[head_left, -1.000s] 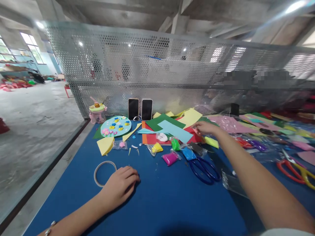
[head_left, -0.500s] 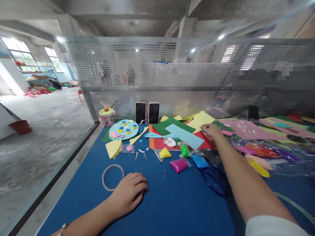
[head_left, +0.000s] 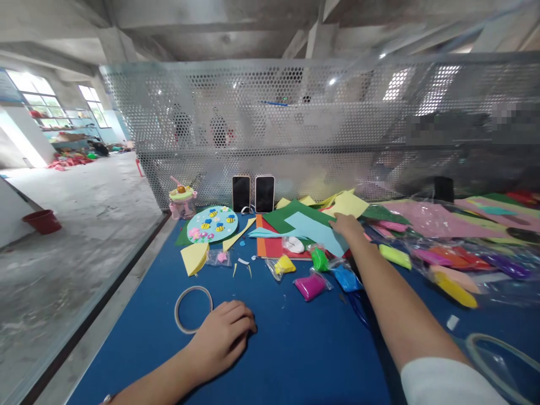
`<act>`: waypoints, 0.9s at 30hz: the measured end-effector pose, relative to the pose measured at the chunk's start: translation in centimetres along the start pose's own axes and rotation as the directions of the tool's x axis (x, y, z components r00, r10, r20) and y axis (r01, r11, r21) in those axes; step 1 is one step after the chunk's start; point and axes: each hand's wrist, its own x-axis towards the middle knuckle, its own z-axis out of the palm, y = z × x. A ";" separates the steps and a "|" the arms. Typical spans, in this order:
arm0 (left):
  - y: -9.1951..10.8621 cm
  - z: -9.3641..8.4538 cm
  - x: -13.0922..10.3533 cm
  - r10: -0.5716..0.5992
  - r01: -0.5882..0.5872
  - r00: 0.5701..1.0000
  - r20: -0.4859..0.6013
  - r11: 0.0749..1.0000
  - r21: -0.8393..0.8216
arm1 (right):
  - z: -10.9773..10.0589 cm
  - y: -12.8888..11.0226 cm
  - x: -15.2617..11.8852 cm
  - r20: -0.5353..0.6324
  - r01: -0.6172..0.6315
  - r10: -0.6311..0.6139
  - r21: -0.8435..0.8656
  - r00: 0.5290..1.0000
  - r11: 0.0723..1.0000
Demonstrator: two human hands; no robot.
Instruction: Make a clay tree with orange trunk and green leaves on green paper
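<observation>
My left hand (head_left: 230,332) rests on the blue table, fingers curled, beside a tape ring (head_left: 193,309); what its fingers may hold is hidden. My right hand (head_left: 346,226) reaches to the paper pile, its fingertips at the light blue sheet (head_left: 314,225) and near the yellow paper (head_left: 350,203). Green paper (head_left: 280,216) and red paper (head_left: 274,247) lie under the blue sheet. Bagged clay stands nearer me: yellow (head_left: 284,264), green (head_left: 319,259), magenta (head_left: 311,286) and blue (head_left: 346,278). A light blue oval with clay bees (head_left: 213,224) lies at the left.
Two phones (head_left: 264,194) lean on the perforated metal screen (head_left: 202,95). A lidded cup (head_left: 182,202) stands at the back left. More bagged clay (head_left: 455,259), pink paper (head_left: 430,219) and another ring (head_left: 506,349) lie at the right.
My right hand has moved left over the paper pile, uncovering a lime clay pack at the right. My left hand has barely moved. The view has shifted slightly.
</observation>
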 end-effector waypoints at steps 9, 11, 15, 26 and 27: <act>-0.1 -0.1 0.1 -0.011 0.011 1.000 0.005 1.000 -0.015 | -1.4 -3.1 -0.4 -0.240 -0.001 0.047 0.188 0.970 0.982; 0.0 -0.2 0.1 -0.006 0.006 1.000 0.007 1.000 -0.023 | -3.3 -3.5 -0.1 -0.376 0.030 0.069 0.251 0.924 0.968; -0.1 -0.1 0.1 -0.015 0.016 1.000 0.014 0.999 -0.036 | -7.9 -3.9 0.2 -0.563 0.113 0.106 0.340 0.819 0.934; 0.0 -0.2 -0.1 0.036 -0.036 0.999 -0.012 0.999 -0.024 | -12.9 -7.0 -10.1 -0.703 0.641 -0.197 0.448 0.683 0.624; 0.0 -0.3 -0.2 0.057 -0.058 0.997 -0.042 0.998 -0.013 | -13.3 -7.5 -11.9 -0.694 0.683 -0.260 0.443 0.672 0.581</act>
